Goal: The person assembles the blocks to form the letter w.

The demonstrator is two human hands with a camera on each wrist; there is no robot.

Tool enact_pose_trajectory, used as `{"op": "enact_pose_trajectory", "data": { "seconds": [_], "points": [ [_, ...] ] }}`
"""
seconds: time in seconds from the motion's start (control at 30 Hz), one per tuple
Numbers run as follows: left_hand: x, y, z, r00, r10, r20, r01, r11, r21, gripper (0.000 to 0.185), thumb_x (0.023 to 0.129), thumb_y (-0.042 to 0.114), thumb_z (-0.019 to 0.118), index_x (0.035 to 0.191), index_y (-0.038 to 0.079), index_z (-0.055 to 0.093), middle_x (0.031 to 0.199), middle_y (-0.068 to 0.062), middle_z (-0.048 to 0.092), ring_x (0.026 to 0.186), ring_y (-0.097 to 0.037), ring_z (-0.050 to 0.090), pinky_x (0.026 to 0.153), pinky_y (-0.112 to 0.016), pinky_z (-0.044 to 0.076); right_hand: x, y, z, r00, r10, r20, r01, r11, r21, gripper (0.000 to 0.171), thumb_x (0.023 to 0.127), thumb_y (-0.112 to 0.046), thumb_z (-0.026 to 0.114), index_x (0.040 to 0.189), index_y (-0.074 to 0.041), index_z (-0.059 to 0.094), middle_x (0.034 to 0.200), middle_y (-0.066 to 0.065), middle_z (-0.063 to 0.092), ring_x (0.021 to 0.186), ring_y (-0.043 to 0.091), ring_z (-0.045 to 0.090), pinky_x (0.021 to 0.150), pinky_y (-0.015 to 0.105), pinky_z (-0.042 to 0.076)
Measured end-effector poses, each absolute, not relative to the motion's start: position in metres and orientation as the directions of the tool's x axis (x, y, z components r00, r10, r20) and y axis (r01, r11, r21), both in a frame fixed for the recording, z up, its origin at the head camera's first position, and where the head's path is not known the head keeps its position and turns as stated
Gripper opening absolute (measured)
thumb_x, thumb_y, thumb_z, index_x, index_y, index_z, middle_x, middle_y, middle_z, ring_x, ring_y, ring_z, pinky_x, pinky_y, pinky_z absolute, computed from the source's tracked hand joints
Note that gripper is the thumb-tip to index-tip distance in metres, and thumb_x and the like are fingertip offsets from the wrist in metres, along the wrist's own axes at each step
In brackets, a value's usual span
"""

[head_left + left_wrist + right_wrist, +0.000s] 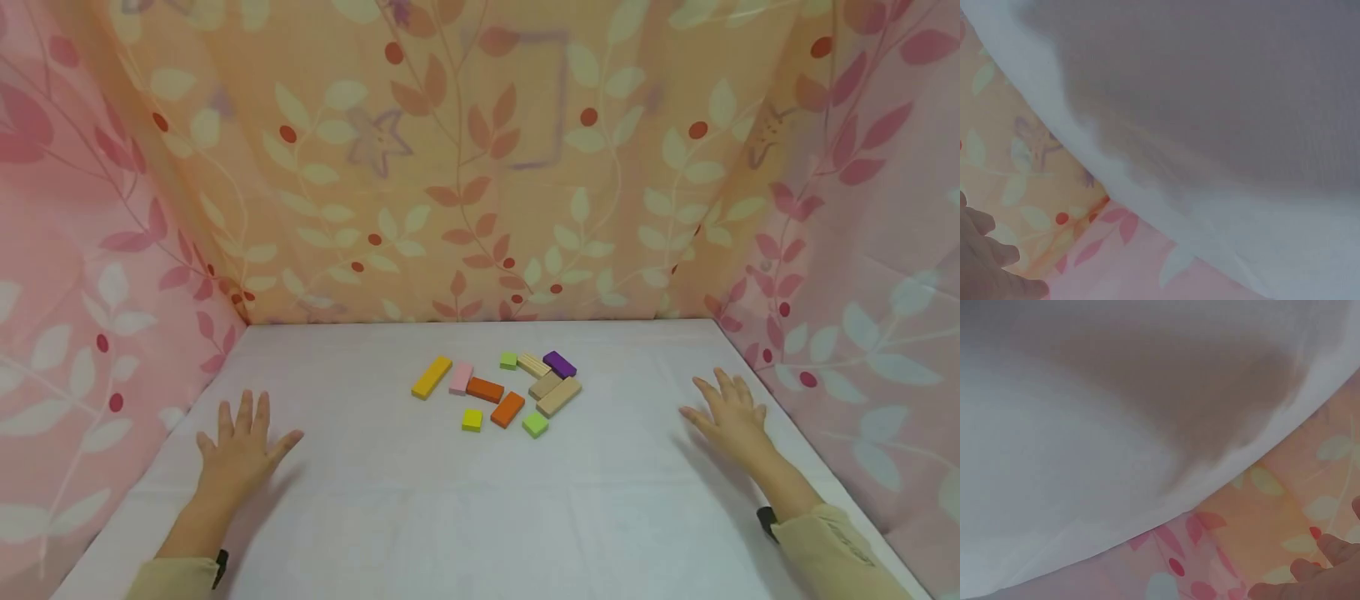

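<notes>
My left hand (238, 454) is spread over the left side of the table, its fingers straight and holding nothing. On the right side my right hand (735, 422) is likewise spread and bare. Between them, well apart from both, lies a loose group of wooden blocks. It includes a long yellow-orange block (432, 377), a pink block (461, 378), orange blocks (507, 409), a yellow cube (472, 420), green cubes (536, 425), tan blocks (558, 397) and a purple block (560, 364). In the wrist views only fingertips and hand shadows on the cloth appear.
A white cloth (360, 517) covers the table. Behind it hangs an orange leaf-patterned curtain (465, 233). Pink patterned curtains border the left (90, 250) and right (862, 275) sides. Each wrist wears a dark band below a beige sleeve (836, 550).
</notes>
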State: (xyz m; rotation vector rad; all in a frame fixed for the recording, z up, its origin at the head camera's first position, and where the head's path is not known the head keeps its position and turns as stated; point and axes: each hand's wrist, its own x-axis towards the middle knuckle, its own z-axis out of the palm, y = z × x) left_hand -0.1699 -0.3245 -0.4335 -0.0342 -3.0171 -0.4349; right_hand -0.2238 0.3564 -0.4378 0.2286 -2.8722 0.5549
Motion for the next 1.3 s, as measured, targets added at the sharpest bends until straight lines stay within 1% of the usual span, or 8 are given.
{"op": "enact_pose_trajectory", "data": {
  "seconds": [0.23, 0.47, 0.57, 0.8, 0.93, 1.03, 1.13, 1.3],
  "points": [
    [-0.169, -0.321, -0.435, -0.994, 0.015, 0.105, 0.043, 0.961, 0.272, 0.095, 0.098, 0.062, 0.037, 0.151, -0.008, 0.003, 0.153, -0.035, -0.005, 0.136, -0.060, -0.010, 0.090, -0.084, -0.002, -0.228, 0.344, -0.436, -0.961, -0.128, 0.247, -0.214, 0.906, -0.364, 0.063, 0.097, -0.042, 0.056, 0.137, 0.005, 0.039, 0.147, 0.037, 0.019, 0.134, 0.061, 0.009, 0.088, 0.086, 0.010],
    [-0.171, -0.314, -0.439, -0.995, 0.039, 0.087, 0.060, 0.967, 0.247, 0.094, 0.096, 0.062, 0.041, 0.150, -0.011, 0.012, 0.154, -0.035, 0.003, 0.137, -0.060, -0.003, 0.092, -0.084, 0.001, -0.231, 0.326, -0.437, -0.917, -0.184, 0.355, -0.330, 0.848, -0.415, 0.054, 0.094, -0.025, 0.064, 0.133, 0.008, 0.045, 0.143, 0.037, 0.029, 0.125, 0.062, 0.026, 0.087, 0.082, 0.021],
    [-0.171, -0.311, -0.441, -0.995, 0.047, 0.092, 0.069, 0.967, 0.246, 0.093, 0.097, 0.060, 0.043, 0.150, -0.010, 0.014, 0.154, -0.035, 0.005, 0.138, -0.058, -0.002, 0.093, -0.083, 0.002, -0.232, 0.315, -0.435, -0.907, -0.206, 0.368, -0.367, 0.815, -0.449, 0.053, 0.094, -0.022, 0.064, 0.133, 0.008, 0.046, 0.142, 0.036, 0.032, 0.125, 0.062, 0.029, 0.088, 0.080, 0.023],
    [-0.177, -0.298, -0.444, -0.992, 0.090, 0.092, 0.110, 0.961, 0.254, 0.087, 0.097, 0.055, 0.047, 0.150, -0.009, 0.018, 0.153, -0.035, 0.012, 0.138, -0.057, 0.004, 0.097, -0.080, 0.010, -0.243, 0.283, -0.421, -0.919, -0.259, 0.297, -0.386, 0.748, -0.540, 0.057, 0.097, -0.023, 0.061, 0.139, 0.010, 0.040, 0.146, 0.035, 0.029, 0.132, 0.056, 0.025, 0.100, 0.073, 0.023],
    [-0.185, -0.288, -0.447, -0.988, 0.120, 0.099, 0.143, 0.950, 0.276, 0.083, 0.099, 0.051, 0.047, 0.149, -0.009, 0.021, 0.153, -0.034, 0.015, 0.137, -0.058, 0.008, 0.097, -0.079, 0.013, -0.253, 0.262, -0.412, -0.930, -0.281, 0.238, -0.368, 0.698, -0.614, 0.058, 0.099, -0.023, 0.057, 0.142, 0.010, 0.036, 0.144, 0.034, 0.032, 0.129, 0.053, 0.034, 0.100, 0.068, 0.029],
    [-0.195, -0.279, -0.446, -0.986, 0.135, 0.099, 0.158, 0.943, 0.294, 0.078, 0.100, 0.047, 0.048, 0.149, -0.009, 0.022, 0.153, -0.034, 0.016, 0.137, -0.058, 0.010, 0.097, -0.079, 0.015, -0.263, 0.242, -0.406, -0.941, -0.297, 0.161, -0.322, 0.647, -0.691, 0.061, 0.100, -0.026, 0.056, 0.146, 0.006, 0.032, 0.145, 0.033, 0.034, 0.127, 0.051, 0.039, 0.096, 0.065, 0.038],
    [-0.206, -0.270, -0.444, -0.984, 0.154, 0.084, 0.173, 0.932, 0.319, 0.074, 0.101, 0.042, 0.048, 0.150, -0.008, 0.022, 0.154, -0.032, 0.017, 0.138, -0.057, 0.010, 0.098, -0.078, 0.015, -0.275, 0.222, -0.400, -0.946, -0.313, 0.090, -0.266, 0.583, -0.768, 0.063, 0.100, -0.026, 0.055, 0.149, 0.004, 0.028, 0.145, 0.032, 0.035, 0.129, 0.048, 0.040, 0.095, 0.063, 0.041],
    [-0.224, -0.251, -0.445, -0.979, 0.200, 0.037, 0.200, 0.916, 0.347, 0.071, 0.101, 0.037, 0.050, 0.151, -0.005, 0.023, 0.155, -0.030, 0.017, 0.138, -0.056, 0.010, 0.100, -0.077, 0.015, -0.293, 0.190, -0.400, -0.932, -0.353, 0.081, -0.253, 0.474, -0.843, 0.061, 0.099, -0.020, 0.057, 0.148, 0.005, 0.030, 0.140, 0.031, 0.042, 0.126, 0.045, 0.045, 0.097, 0.055, 0.044]
  ]
}}
